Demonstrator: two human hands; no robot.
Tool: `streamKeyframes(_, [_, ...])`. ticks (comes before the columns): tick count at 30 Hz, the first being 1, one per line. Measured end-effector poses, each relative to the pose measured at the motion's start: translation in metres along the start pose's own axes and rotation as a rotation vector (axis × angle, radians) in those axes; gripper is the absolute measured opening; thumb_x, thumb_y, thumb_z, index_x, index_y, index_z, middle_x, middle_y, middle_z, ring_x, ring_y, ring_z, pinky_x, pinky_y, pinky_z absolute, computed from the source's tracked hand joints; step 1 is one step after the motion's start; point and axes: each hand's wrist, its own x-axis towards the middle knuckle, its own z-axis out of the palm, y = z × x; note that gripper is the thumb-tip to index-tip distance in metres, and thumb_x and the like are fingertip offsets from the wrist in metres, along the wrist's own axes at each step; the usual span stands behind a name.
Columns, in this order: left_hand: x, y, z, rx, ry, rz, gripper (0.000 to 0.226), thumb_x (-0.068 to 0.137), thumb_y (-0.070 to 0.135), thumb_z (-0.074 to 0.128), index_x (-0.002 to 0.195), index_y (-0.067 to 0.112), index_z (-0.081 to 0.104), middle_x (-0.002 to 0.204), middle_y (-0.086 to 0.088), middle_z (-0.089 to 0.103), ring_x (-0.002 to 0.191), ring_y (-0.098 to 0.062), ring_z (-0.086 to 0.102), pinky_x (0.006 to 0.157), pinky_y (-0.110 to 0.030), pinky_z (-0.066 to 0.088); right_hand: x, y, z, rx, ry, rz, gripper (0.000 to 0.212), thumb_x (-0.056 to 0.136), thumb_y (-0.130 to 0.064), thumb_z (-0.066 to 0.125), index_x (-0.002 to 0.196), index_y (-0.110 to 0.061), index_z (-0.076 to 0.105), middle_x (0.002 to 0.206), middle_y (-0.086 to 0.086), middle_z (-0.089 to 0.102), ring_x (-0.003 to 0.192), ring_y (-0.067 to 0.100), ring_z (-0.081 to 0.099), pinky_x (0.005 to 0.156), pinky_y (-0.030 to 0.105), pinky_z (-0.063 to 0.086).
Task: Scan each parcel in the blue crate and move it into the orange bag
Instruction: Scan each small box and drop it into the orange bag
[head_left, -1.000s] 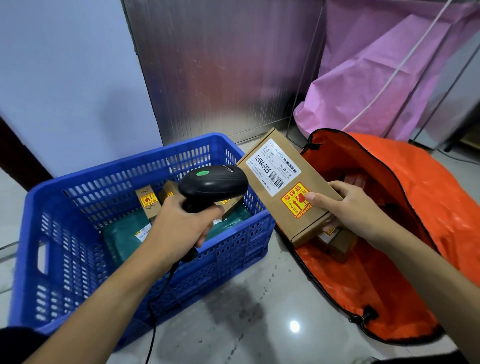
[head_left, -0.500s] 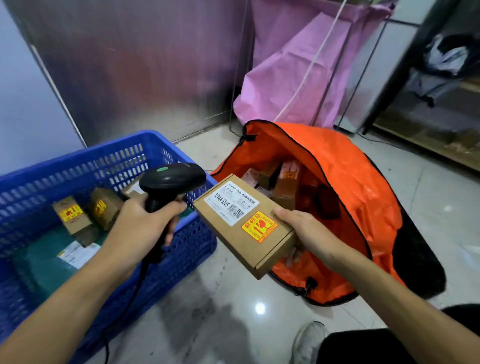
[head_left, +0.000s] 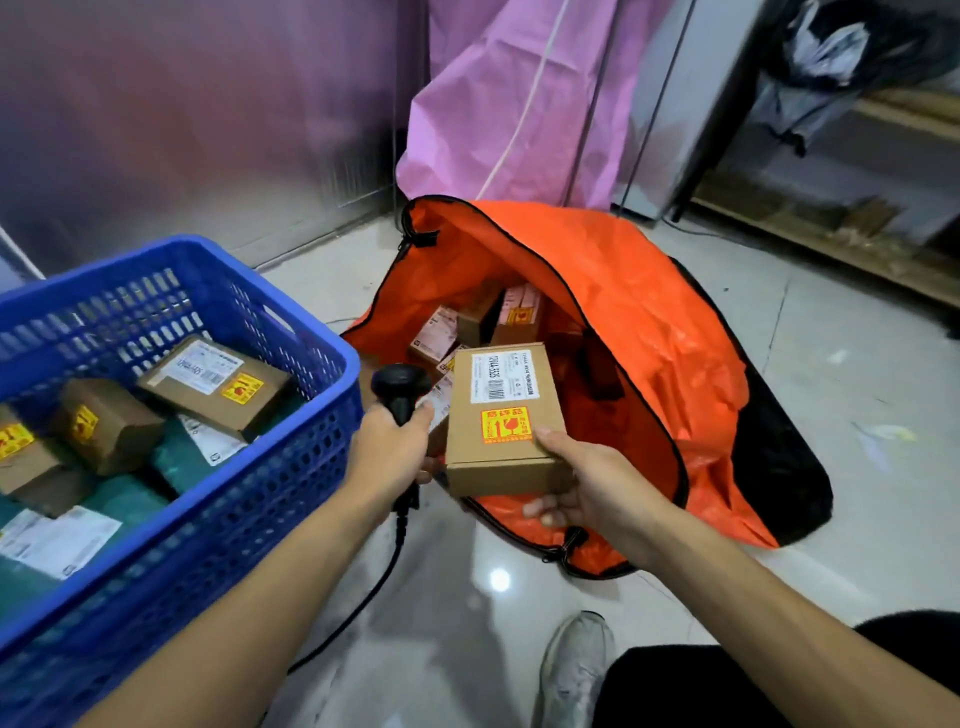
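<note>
Now parcel (head_left: 503, 415) in right hand (head_left: 597, 493).

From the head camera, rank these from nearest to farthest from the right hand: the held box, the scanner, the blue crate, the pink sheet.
1. Held box, in the right hand.
2. Scanner, just left.
3. Blue crate, farther left.
4. Pink sheet, far behind.

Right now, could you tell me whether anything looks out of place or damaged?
Nothing stands out: the cardboard parcel in the right hand looks intact above the orange bag, and the left hand holds the barcode scanner.
</note>
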Motion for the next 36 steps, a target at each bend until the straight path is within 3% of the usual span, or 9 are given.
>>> streamKeyframes(3, [0.027, -0.021, 0.034, 0.018, -0.058, -0.023, 0.051, 0.072, 0.066, 0.063, 0.096, 0.022, 0.068, 0.088, -0.007, 0.077, 0.085, -0.032, 0.076, 0.080, -0.057, 0.063, 0.018, 0.010, -0.013, 0.051, 0.098, 0.048, 0.034, 0.106, -0.034, 0.053, 0.116, -0.005, 0.069, 0.082, 0.016, 0.076, 0.065, 0.025, 0.067, 0.057, 0.030, 0.056])
streamKeyframes(8, [0.043, -0.039, 0.086, 0.051, -0.215, 0.005, 0.028, 0.090, 0.044, 0.072, 0.107, 0.022, 0.072, 0.098, -0.001, 0.076, 0.095, -0.025, 0.074, 0.072, -0.036, 0.064, 0.056, 0.028, -0.035, 0.127, 0.283, 0.125, 0.027, 0.108, -0.029, 0.051, 0.108, -0.007, 0.065, 0.080, 0.016, 0.077, 0.061, 0.026, 0.067, 0.057, 0.033, 0.055])
streamKeyframes(11, [0.059, -0.045, 0.110, 0.137, -0.210, 0.079, 0.028, 0.079, 0.051, 0.074, 0.093, 0.028, 0.072, 0.088, 0.006, 0.076, 0.089, -0.022, 0.073, 0.078, -0.046, 0.063, 0.089, 0.029, -0.053, 0.173, 0.388, 0.124, 0.028, 0.107, -0.032, 0.051, 0.107, -0.008, 0.065, 0.086, 0.021, 0.077, 0.060, 0.025, 0.068, 0.052, 0.030, 0.055])
streamKeyframes(14, [0.076, -0.046, 0.129, 0.106, -0.185, 0.120, 0.033, 0.072, 0.056, 0.075, 0.091, 0.030, 0.073, 0.085, 0.004, 0.077, 0.085, -0.022, 0.075, 0.081, -0.050, 0.063, 0.123, 0.035, -0.071, 0.345, 0.479, 0.099, 0.024, 0.105, -0.031, 0.052, 0.108, -0.010, 0.064, 0.092, 0.019, 0.076, 0.064, 0.026, 0.069, 0.060, 0.032, 0.057])
streamKeyframes(18, [0.089, -0.042, 0.154, 0.238, -0.207, 0.178, 0.018, 0.090, 0.038, 0.076, 0.092, 0.021, 0.069, 0.080, 0.004, 0.072, 0.077, -0.017, 0.067, 0.062, -0.024, 0.046, 0.164, 0.051, -0.085, 0.633, 0.514, 0.121, 0.022, 0.103, -0.030, 0.057, 0.109, -0.009, 0.059, 0.089, 0.016, 0.067, 0.068, 0.027, 0.064, 0.066, 0.034, 0.054])
streamKeyframes(25, [0.108, -0.067, 0.160, 0.259, -0.236, 0.164, 0.014, 0.095, 0.035, 0.073, 0.105, 0.025, 0.072, 0.088, 0.010, 0.072, 0.082, -0.001, 0.063, 0.063, -0.015, 0.040, 0.220, 0.073, -0.099, 0.719, 0.593, 0.164, 0.025, 0.104, -0.034, 0.056, 0.111, -0.010, 0.055, 0.086, 0.013, 0.059, 0.064, 0.022, 0.058, 0.063, 0.032, 0.052])
streamKeyframes(30, [0.105, -0.070, 0.152, 0.201, -0.241, 0.164, 0.014, 0.098, 0.043, 0.068, 0.105, 0.031, 0.066, 0.094, 0.005, 0.075, 0.072, -0.006, 0.075, 0.068, -0.026, 0.047, 0.225, 0.085, -0.096, 0.782, 0.645, 0.195, 0.041, 0.105, -0.034, 0.051, 0.137, -0.009, 0.055, 0.094, 0.013, 0.065, 0.068, 0.024, 0.064, 0.061, 0.033, 0.055])
streamKeyframes(34, [0.098, -0.057, 0.130, 0.138, -0.262, 0.205, 0.016, 0.097, 0.045, 0.068, 0.109, 0.035, 0.065, 0.097, 0.005, 0.075, 0.069, -0.015, 0.078, 0.078, -0.036, 0.059, 0.212, 0.077, -0.078, 0.750, 0.644, 0.194, 0.034, 0.105, -0.035, 0.046, 0.130, -0.014, 0.057, 0.117, 0.014, 0.063, 0.093, 0.033, 0.065, 0.077, 0.039, 0.055])
streamKeyframes(36, [0.094, -0.046, 0.114, 0.137, -0.264, 0.221, 0.015, 0.097, 0.043, 0.069, 0.108, 0.034, 0.066, 0.092, 0.003, 0.078, 0.070, -0.018, 0.078, 0.081, -0.045, 0.062, 0.202, 0.067, -0.066, 0.597, 0.600, 0.192, 0.031, 0.107, -0.034, 0.040, 0.124, -0.014, 0.058, 0.115, 0.015, 0.064, 0.080, 0.032, 0.064, 0.065, 0.037, 0.054])
